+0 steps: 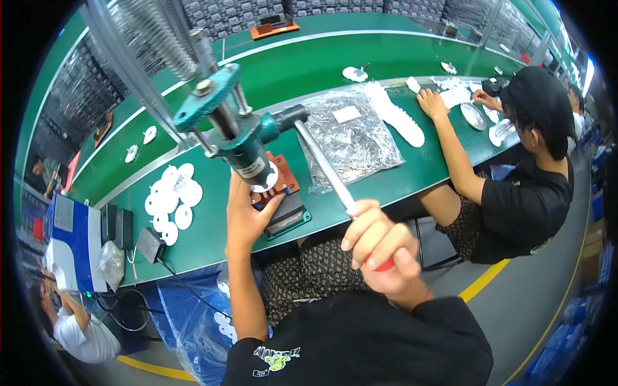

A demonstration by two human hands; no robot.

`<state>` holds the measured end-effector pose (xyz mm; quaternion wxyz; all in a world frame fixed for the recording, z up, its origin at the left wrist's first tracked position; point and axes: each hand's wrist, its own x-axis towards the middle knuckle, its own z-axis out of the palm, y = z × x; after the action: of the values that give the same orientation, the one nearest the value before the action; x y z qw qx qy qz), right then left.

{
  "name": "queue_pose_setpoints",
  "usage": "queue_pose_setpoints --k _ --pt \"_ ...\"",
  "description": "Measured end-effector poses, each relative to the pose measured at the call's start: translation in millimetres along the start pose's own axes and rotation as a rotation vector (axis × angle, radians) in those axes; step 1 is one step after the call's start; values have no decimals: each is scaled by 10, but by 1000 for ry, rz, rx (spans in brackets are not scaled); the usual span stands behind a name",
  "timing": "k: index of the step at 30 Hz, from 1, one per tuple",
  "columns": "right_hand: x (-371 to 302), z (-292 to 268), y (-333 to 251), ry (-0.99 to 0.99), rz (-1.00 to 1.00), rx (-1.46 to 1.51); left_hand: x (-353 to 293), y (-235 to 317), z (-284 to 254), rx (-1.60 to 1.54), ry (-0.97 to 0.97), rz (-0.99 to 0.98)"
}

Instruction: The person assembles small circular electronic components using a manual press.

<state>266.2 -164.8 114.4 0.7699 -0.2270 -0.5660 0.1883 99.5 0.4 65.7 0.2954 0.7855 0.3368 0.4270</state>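
A green hand press (pixel 241 148) stands on the bench in front of me. My right hand (pixel 386 248) is wrapped round the red-tipped end of its metal lever (pixel 325 164), which slants down toward me. Beside the press head, my left hand (pixel 244 215) grips the near left part of a reddish-brown fixture (pixel 288 172), thumb in front and fingers partly hidden. A white round part (pixel 271 176) shows on the fixture under the ram; the ram covers some of it. The press's green base (pixel 290 224) lies just below.
Left of the press is a pile of white discs (pixel 170 196). A clear bag of thin metal pieces (pixel 360 151) and a strip of white parts (pixel 399 119) lie right. Beyond runs a green conveyor (pixel 309 74). A co-worker (pixel 528 174) sits at right; a blue-white machine (pixel 74 238) stands left.
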Motion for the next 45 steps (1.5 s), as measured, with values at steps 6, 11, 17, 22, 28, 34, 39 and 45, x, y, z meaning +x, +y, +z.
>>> queue_pose_setpoints --k 6,11,17,22,28,34,39,45 --pt "761 223 -142 55 -102 336 -99 -304 -40 303 34 138" --pt "970 168 279 -22 -286 -47 -127 -103 -7 442 149 398" --pt "-354 29 965 1 88 -615 -91 -64 -9 329 170 327" --pt "-573 8 1042 -32 142 -671 -79 -156 -131 355 108 348" --pt "-752 -114 1075 -200 -156 -862 -748 204 -11 132 199 317" --pt "-860 -62 1006 -341 -110 -651 -1265 407 158 -348 63 -182" --pt "-756 -299 872 -288 3 -657 -1067 298 -182 51 40 -42" --pt "-353 -1839 811 501 252 -1185 -846 -756 -1010 732 364 -161"
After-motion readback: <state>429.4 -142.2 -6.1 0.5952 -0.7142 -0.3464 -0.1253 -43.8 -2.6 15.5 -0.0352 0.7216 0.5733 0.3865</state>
